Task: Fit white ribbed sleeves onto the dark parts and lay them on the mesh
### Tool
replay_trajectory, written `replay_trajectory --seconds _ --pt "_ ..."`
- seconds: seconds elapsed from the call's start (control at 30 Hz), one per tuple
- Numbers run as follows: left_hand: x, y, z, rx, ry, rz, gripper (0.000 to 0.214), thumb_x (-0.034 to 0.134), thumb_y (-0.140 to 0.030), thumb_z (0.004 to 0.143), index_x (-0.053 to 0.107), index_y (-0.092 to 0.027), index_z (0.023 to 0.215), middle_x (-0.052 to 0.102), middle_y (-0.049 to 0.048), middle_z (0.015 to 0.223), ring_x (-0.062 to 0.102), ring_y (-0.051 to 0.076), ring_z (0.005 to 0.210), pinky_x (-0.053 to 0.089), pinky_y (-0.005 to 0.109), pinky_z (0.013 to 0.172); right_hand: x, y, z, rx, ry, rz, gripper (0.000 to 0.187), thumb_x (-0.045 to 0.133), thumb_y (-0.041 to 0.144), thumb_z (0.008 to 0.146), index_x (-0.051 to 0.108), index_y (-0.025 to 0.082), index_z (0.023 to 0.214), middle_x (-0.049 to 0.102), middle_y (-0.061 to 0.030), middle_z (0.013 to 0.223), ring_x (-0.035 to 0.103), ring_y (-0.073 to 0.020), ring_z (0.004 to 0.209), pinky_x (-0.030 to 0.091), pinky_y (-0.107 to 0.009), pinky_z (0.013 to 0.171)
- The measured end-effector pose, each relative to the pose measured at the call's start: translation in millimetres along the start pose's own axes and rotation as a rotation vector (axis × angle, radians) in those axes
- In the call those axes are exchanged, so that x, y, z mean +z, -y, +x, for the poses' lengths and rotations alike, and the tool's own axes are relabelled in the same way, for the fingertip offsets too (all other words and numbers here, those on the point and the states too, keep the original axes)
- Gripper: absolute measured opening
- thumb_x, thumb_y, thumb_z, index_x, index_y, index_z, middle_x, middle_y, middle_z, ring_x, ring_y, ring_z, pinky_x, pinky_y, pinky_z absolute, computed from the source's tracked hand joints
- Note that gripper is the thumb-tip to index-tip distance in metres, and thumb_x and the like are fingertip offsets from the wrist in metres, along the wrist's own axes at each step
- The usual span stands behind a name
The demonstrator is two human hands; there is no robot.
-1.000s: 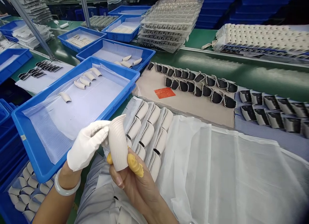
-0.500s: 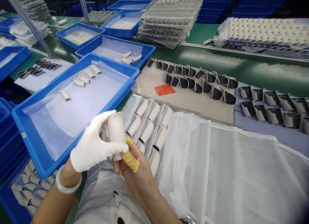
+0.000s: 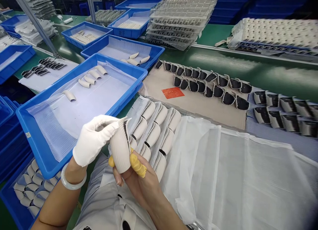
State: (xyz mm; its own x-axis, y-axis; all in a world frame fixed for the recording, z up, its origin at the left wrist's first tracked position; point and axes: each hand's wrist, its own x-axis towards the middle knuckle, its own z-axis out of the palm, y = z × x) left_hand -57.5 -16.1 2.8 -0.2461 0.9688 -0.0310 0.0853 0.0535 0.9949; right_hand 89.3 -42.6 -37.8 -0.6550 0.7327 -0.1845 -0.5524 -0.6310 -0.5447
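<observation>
Gloved left hand (image 3: 95, 140): pinching the upper edge of the ribbed shell (image 3: 120, 150) between thumb and fingers, in front of the near right rim of the large blue tray (image 3: 37, 149) as seen here.
Right hand (image 3: 139, 180): grasping the shell's lower part, to the right of the large blue tray's near end; bare apart from yellow finger covers (image 3: 138, 165), one at each side of the shell.
Ribbed shell: cream, nearly upright, held by both hands just right of the large blue tray; a black strip runs along its right edge.
Bangle (image 3: 73, 183): pale, on the left wrist, just right of the large blue tray's near corner.
Shell rows (image 3: 152, 135): cream ribbed pieces in slanting rows, right of the large blue tray.
White sheet (image 3: 243, 173): translucent, creased, farther right of that tray.
Large blue tray: pale liner (image 3: 86, 101), with five small shells (image 3: 89, 79) on it.
Blue bin (image 3: 10, 203): below the large blue tray's near left side, holding more cream shells.
Beige mat (image 3: 211, 111): beyond the rows, right of the large blue tray, bearing black-lined pieces (image 3: 228, 98) and a red card (image 3: 173, 93).
Second blue tray (image 3: 157, 59): just behind the large one.
</observation>
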Motion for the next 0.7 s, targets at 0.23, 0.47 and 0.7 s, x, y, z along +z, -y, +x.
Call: replay_trajectory --seconds 0.23,0.47,0.7 --pt "4.4 -15 -1 -0.075 -0.010 0.248 0.031 0.072 -0.046 0.070 0.067 -0.017 0.081 0.065 0.0025 0.083 0.059 0.015 0.076 0.050 0.024 0.067 -4 -4 5 0.297 0.141 0.466 0.025 0.063 0.031 0.079 0.068 0.013 0.095 0.054 0.0023 0.064 0.026 -0.0033 0.039 0.023 -0.015 0.034" --pt "7.1 -16 0 -0.171 -0.012 0.334 0.037 0.068 -0.051 0.070 0.066 -0.017 0.084 0.066 0.0034 0.082 0.060 0.017 0.074 0.049 0.025 0.061 3 -5 6 0.319 0.094 0.501 0.021 0.066 0.023 0.069 0.069 0.012 0.087 0.043 0.0055 0.057 0.011 -0.0045 0.042 0.017 -0.011 0.030" --pt "1.9 -14 0 -0.138 0.048 0.131 0.022 0.069 -0.037 0.075 0.068 -0.017 0.084 0.067 0.0035 0.085 0.059 0.014 0.074 0.048 0.023 0.061 1 -5 5 0.189 0.050 0.399 0.036 0.064 0.047 0.080 0.064 0.013 0.092 0.059 -0.0004 0.071 0.040 -0.0030 0.043 0.035 -0.015 0.039"
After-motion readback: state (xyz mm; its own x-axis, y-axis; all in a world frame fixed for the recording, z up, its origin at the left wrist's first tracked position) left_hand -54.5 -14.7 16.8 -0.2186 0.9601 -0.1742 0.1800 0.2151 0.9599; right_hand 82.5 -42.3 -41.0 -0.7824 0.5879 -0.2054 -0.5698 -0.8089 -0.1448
